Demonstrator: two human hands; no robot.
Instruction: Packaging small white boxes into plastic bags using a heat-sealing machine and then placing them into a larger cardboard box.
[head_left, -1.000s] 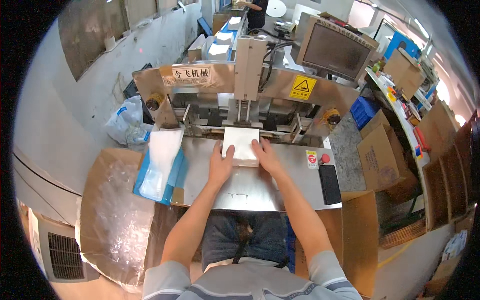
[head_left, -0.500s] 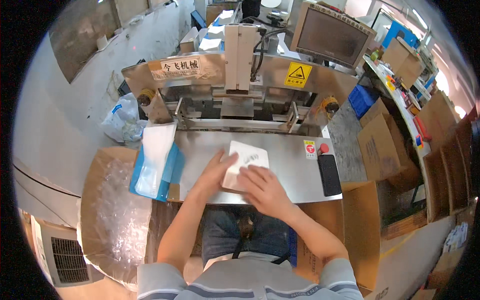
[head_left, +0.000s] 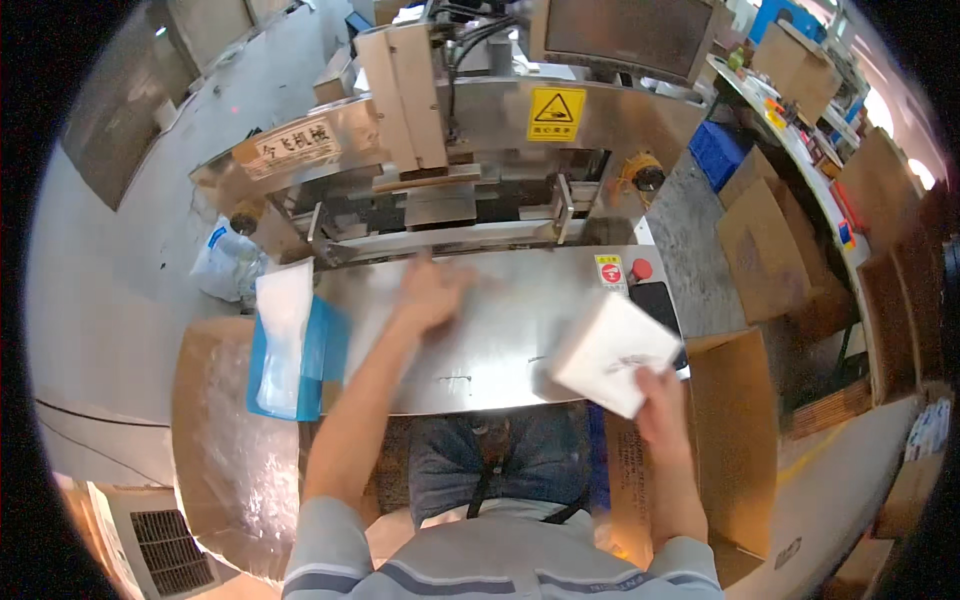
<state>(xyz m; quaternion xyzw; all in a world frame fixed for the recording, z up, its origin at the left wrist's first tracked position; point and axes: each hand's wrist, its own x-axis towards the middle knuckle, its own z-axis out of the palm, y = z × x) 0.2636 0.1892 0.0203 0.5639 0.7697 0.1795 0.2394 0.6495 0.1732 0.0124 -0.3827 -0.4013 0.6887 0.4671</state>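
My right hand grips a white square box by its near right corner. The box is tilted and slightly blurred, with a dark printed mark on its top face; it hangs over the right end of the steel worktop. Over the left-middle of that worktop is my left hand. Its fingers look stretched apart, though smeared by motion, and nothing shows in them. To its left, clear plastic bags lie stacked in a blue tray.
A steel machine with a central press head spans the worktop's far side. A black phone and a red button sit at the right. Cardboard boxes stand below: one with plastic film at left, another at right.
Both hands held the white box at the middle. My right hand has carried it to the right; my left hand has let go and moved up and away. The view has shifted.
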